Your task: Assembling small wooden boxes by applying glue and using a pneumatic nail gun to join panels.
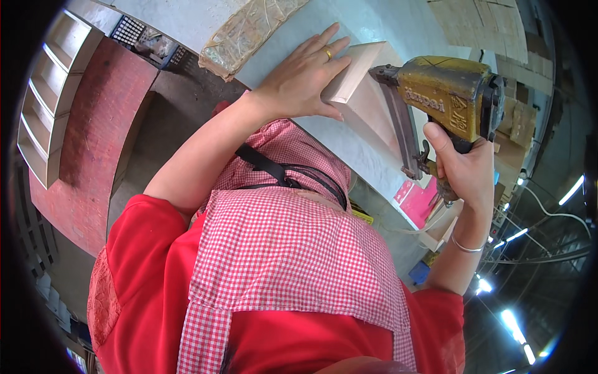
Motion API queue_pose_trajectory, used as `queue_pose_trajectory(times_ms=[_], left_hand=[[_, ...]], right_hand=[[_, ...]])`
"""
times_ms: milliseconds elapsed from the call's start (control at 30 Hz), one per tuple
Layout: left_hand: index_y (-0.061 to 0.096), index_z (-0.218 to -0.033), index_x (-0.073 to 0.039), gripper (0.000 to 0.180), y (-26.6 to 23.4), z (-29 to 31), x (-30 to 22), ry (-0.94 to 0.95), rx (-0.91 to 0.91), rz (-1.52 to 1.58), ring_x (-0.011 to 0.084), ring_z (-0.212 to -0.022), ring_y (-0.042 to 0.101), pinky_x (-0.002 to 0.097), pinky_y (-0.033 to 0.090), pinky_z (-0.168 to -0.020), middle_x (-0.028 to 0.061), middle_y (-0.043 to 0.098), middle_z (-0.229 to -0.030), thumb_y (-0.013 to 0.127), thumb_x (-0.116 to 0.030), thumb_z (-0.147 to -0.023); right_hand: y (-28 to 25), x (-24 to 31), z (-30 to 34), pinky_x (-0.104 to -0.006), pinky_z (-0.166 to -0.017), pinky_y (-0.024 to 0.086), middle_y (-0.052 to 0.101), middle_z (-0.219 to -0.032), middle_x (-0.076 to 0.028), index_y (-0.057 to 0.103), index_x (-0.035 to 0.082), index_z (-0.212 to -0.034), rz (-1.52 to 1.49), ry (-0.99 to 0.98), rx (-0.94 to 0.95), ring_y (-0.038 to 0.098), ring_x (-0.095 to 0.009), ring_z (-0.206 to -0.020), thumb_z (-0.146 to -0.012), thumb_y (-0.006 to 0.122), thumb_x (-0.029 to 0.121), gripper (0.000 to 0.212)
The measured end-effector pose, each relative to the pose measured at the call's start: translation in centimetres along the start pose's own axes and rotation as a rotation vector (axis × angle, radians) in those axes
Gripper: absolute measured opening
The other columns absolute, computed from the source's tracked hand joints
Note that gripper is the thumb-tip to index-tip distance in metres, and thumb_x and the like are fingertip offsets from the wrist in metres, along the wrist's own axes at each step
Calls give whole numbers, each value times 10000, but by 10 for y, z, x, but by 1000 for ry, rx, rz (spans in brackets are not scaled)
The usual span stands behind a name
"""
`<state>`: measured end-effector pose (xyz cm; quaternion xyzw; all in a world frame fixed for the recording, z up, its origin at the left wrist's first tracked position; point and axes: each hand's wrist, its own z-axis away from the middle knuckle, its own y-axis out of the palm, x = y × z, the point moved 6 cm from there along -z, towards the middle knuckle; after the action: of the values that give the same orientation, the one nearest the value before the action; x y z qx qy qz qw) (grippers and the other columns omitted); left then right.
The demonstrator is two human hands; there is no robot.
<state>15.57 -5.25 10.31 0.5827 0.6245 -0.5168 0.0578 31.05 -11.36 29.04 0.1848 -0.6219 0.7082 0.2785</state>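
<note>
- While the left hand (305,76) is spread open, fingers splayed and palm side against the end of a pale wooden box-like piece (363,68), the right hand (464,167) is wrapped firmly around the handle of a nail gun (443,96).
- That gun's a chunky thing, btw: scuffed mustard-yellow metal body, blackish nose, long dark magazine bar running down toward the person. The nose sits right at the wood's edge; can't tell if it's actually touching.
- The wood piece lies on the table (293,50) in front of the person, between both hands. Smooth bare boards, light tan with a hint of pink, crisp square edges meeting at an angle.
- The table itself is smooth and whitish grey. Near its edge, just past the left hand, there's a brown bundle (249,34) in shiny, wrinkly clear wrap.
- Way off to the left, a pale wooden tray (57,115) with a row of divided compartments rests on a worn reddish board (103,106).
- Behind that is a dark lattice-sided plastic crate (129,30) with some greyish, crumpled stuff in it, too blurry to identify.
</note>
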Motion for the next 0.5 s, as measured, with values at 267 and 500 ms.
queue_pose_trajectory(times_ms=[267,500], left_hand=[[565,-1317,13,932,-6,2,-4,12,7,8,343,-1495,172,482,249,-1187,167,373,-1529,902,-436,-573],[561,-1322,0,910,-13,8,18,29,-3,25,372,-1481,202,483,256,-1180,172,399,-1511,901,-417,-587]], right_hand=[[-4,5,-5,-221,-414,337,547,-583,38,687,2,-952,71,-43,50,453,-34,-454,-860,790,271,303],[-11,5,5,-227,-428,359,583,-627,20,688,0,-962,120,-80,-68,486,-45,-478,-857,783,249,286]])
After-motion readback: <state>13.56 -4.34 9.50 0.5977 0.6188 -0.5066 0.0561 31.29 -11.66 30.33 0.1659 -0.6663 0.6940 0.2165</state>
